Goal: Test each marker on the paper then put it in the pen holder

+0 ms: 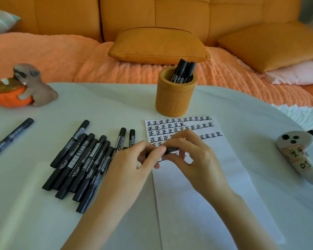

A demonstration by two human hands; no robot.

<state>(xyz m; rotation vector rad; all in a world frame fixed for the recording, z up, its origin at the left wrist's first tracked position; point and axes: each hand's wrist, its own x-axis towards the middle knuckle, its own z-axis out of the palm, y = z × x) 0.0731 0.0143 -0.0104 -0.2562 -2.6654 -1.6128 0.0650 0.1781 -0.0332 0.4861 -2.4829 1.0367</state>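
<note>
Orange sofa cushions and a knitted orange throw fill the background behind a pale rounded tabletop. On it lies a white sheet of paper, its upper part covered with rows of black test characters.

Just above the written rows, both hands meet over the sheet. The left hand and the right hand each pinch one end of a black marker held roughly level between them. Fingers hide most of it, so I cannot tell whether its cap is on.

A round tan woven pen holder stands just beyond the paper's far edge, with a few black markers upright inside. Left of the sheet, close to the left wrist, lies a loose pile of black capped markers. One stray black marker lies well apart near the left edge. A grey dog figurine hugging an orange bowl sits at far left. A white ghost-shaped object with black dots rests to the right of the paper.
</note>
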